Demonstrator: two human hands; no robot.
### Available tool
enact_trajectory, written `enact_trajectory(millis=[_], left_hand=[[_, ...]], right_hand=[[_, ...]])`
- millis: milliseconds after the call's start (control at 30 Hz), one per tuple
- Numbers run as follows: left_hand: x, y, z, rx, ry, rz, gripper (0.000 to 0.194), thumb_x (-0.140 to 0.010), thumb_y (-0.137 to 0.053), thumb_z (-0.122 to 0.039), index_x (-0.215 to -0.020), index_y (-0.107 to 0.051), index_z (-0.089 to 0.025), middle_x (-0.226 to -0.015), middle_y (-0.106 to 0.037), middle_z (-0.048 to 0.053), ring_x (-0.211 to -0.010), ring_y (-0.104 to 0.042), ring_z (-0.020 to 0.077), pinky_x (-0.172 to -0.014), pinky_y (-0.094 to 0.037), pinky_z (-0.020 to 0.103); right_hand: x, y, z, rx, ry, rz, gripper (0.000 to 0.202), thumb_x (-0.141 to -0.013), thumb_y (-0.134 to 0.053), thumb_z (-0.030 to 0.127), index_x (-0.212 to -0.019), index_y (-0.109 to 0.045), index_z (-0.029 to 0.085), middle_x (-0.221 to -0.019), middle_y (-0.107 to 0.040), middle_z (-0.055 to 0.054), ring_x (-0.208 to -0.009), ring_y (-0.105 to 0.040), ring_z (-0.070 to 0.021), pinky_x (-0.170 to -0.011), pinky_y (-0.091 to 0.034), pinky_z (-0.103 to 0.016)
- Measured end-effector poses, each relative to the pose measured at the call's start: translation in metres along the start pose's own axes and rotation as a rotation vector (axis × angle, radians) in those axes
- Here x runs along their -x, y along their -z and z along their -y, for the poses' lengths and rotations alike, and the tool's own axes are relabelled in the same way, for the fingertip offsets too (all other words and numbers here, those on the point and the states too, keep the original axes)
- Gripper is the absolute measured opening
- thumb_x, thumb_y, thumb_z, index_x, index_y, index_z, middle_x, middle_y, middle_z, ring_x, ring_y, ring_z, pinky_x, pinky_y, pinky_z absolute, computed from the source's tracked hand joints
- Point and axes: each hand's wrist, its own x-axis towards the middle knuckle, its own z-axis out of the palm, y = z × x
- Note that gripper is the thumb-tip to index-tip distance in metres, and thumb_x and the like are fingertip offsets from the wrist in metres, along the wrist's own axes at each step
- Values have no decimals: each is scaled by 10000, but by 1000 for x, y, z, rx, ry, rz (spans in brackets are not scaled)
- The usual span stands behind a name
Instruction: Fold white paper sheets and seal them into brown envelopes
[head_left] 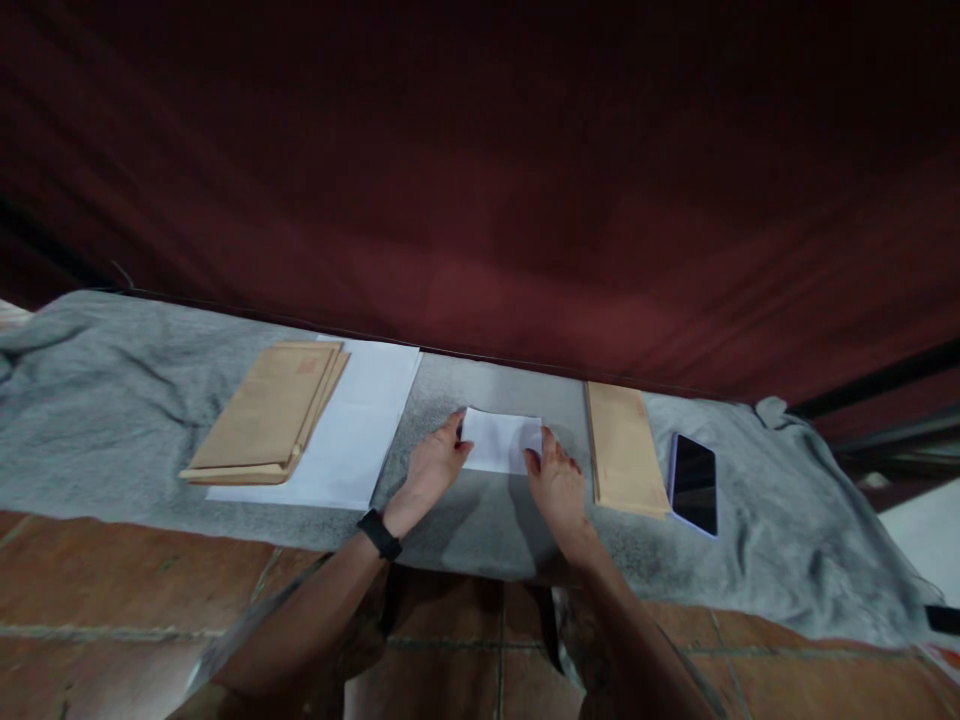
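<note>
A small white sheet of paper (pixel 501 441), apparently folded, is held between my two hands just above or on the grey cloth. My left hand (pixel 436 460) grips its left edge, thumb on the near face and fingers behind. On the opposite edge, my right hand (pixel 556 484) pinches the paper in the same way. A black watch band (pixel 380 535) circles my left wrist. To the left, a stack of brown envelopes (pixel 266 410) lies partly over larger white paper sheets (pixel 360 430). One brown envelope (pixel 627 450) rests to the right of my right hand.
A phone (pixel 694 484) with a dark screen and purple edge lies right of the single envelope. Grey cloth (pixel 787 530) covers the low surface. Behind it hangs a dark red curtain (pixel 480 200); terracotta floor tiles (pixel 135 580) show in front.
</note>
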Motion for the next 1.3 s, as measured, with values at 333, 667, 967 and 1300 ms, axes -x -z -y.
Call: enact_trajectory(millis=[333, 667, 967, 1300], left_hand=[[6, -6, -3, -141, -5, -46, 539, -990, -588, -286, -1516, -474, -253, -1192, -763, 104, -1044, -743, 275, -893, -551, 374], [14, -46, -1, -250, -470, -318, 442, -1016, -428, -196, -1435, -555, -136, -1456, -606, 177, -1335, -588, 301, -1114, -475, 475], [37, -103, 12, -273, -790, -326, 633, -1012, -421, -221, -1616, -300, -77, -1615, -433, 218, -1563, -310, 306, -1273, -249, 559], [29, -98, 10, -283, -601, -322, 654, -1034, -291, -203, -1657, -140, -72, -1674, -317, 197, -1578, -259, 268, -1286, -281, 512]], right_hand=[[3, -1, 4, 57, 46, -100, 424, -1073, -430, 321, -1409, -564, 100, -1146, -718, -208, -999, -675, -317, -870, -483, -451], [2, -7, 5, -68, 130, -161, 434, -1066, -390, 237, -1447, -554, 108, -1516, -554, -214, -1351, -529, -336, -1096, -426, -522], [18, -24, 25, -590, 335, 52, 592, -1108, -228, 482, -1628, -337, 222, -1680, -374, -76, -1559, -326, -186, -1285, -325, -442], [10, -26, 10, -201, 355, 30, 581, -1112, -233, 363, -1621, -325, 98, -1677, -347, -158, -1582, -274, -234, -1283, -272, -497]])
